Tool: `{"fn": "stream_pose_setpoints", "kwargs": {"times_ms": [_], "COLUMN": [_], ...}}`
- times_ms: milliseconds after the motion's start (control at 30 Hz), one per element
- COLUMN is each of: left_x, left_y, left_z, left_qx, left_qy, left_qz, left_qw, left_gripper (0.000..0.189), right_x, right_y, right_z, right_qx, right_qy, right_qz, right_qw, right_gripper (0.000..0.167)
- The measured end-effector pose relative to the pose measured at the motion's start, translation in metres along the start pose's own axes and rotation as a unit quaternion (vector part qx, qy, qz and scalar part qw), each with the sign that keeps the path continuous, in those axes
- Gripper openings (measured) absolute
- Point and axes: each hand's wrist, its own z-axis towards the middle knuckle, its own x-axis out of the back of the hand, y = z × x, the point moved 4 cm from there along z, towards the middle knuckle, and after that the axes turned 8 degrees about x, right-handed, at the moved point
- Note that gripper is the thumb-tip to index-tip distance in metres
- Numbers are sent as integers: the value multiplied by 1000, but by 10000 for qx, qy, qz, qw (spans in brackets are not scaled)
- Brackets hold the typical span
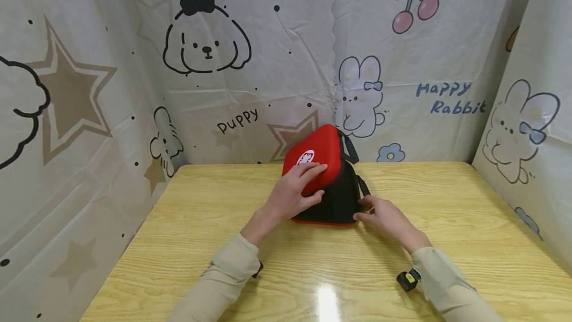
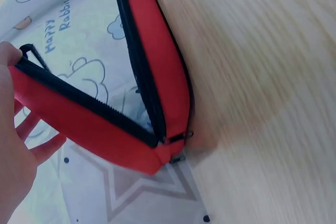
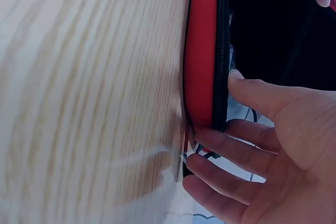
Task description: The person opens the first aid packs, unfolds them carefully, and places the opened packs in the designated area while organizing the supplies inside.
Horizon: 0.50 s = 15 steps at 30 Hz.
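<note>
A red zip case [image 1: 332,150] stands partly open on the table, its lid tilted up with a white oval emblem on the outside. The inside looks black. My left hand [image 1: 292,190] grips the lid's rim, fingers spread on the red outer face and thumb at the edge; the left wrist view shows this hand [image 2: 18,140] at the lid's zipper. At the right end of the lower half, my right hand [image 1: 386,217] pinches the rim. In the right wrist view its thumb [image 3: 244,82] lies over the zipper edge, fingers on the outside. The case's contents are mostly hidden.
Black straps [image 1: 350,149] hang at the case's far right side. The wooden table [image 1: 214,202] meets a printed cloth backdrop [image 1: 277,63] just behind the case. Zipper pulls [image 2: 178,138] sit at the case's corner in the left wrist view.
</note>
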Motion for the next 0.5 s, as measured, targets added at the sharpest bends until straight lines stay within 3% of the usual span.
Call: {"fn": "stream_pose_setpoints", "kwargs": {"times_ms": [500], "left_x": [36], "left_y": [-23], "left_z": [-10], "left_qx": [507], "left_qy": [409], "left_qz": [114], "left_qw": [9978], "left_gripper": [66], "right_x": [0], "right_y": [-3], "right_z": [-2], "right_qx": [-250], "right_qy": [-252], "right_qz": [87], "right_qw": [9993], "right_gripper": [54]}}
